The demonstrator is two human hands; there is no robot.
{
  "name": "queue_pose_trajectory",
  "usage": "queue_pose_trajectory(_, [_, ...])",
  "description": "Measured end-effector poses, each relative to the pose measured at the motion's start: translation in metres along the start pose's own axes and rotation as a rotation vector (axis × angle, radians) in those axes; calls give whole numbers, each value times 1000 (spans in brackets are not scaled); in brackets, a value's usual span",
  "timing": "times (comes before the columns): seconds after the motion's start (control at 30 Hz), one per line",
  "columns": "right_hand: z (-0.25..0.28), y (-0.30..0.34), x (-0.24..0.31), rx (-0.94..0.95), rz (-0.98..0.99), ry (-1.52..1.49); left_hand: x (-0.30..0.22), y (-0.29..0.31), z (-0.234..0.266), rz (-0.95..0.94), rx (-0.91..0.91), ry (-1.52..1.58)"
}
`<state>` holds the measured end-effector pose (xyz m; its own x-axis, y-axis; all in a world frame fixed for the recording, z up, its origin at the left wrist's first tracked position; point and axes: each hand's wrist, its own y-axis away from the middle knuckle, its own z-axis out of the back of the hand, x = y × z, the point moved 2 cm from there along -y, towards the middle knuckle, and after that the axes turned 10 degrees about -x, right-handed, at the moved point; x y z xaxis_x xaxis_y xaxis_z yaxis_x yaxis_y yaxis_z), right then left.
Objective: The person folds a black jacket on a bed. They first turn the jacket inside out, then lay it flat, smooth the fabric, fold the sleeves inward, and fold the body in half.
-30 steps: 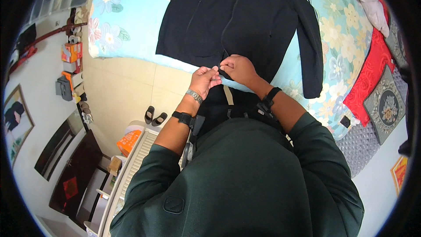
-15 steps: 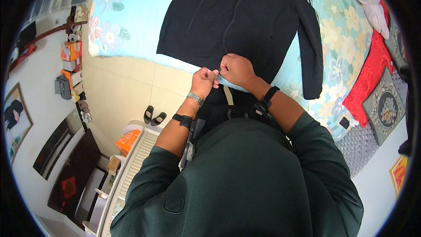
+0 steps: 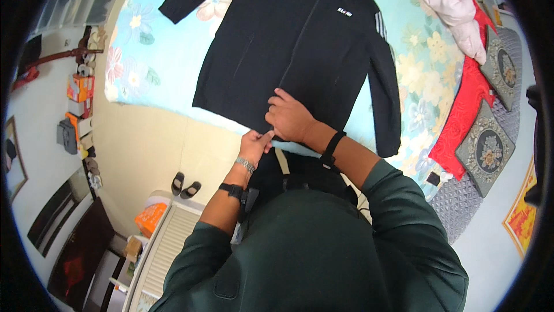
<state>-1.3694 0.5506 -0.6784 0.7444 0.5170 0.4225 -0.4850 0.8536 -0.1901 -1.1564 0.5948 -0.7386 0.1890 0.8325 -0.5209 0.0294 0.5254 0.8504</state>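
A left hand pinches the bottom front edge of a black jacket, while the right hand curls over the cloth just beside it, thumb hidden and grip impossible to tell; good handling here likely means keeping both front edges level and taut along the zip, as the garment lies spread on a floral bed sheet, a pink quilt beyond

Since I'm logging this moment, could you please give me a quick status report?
Left grip and right grip together at bottom edge of black jacket, hold unclear. Jacket front-up on floral bedding. Right grip hiding lower part of zipper.
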Motion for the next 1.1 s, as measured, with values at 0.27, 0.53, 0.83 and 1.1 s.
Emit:
queue_pose_trajectory(0.27, [1,-26,-15,394,-154,45,-2,-13,4,-18,65,99])
queue_pose_trajectory(0.53, [25,-54,-75,497,-265,192,7,-22,17,38,107,73])
queue_pose_trajectory(0.83, [72,-83,-175,475,-296,380,15,-37,24,105,89,64])
queue_pose_trajectory(1.1, [126,-108,-300,456,-418,571,30,-59,33,147,55,-57])
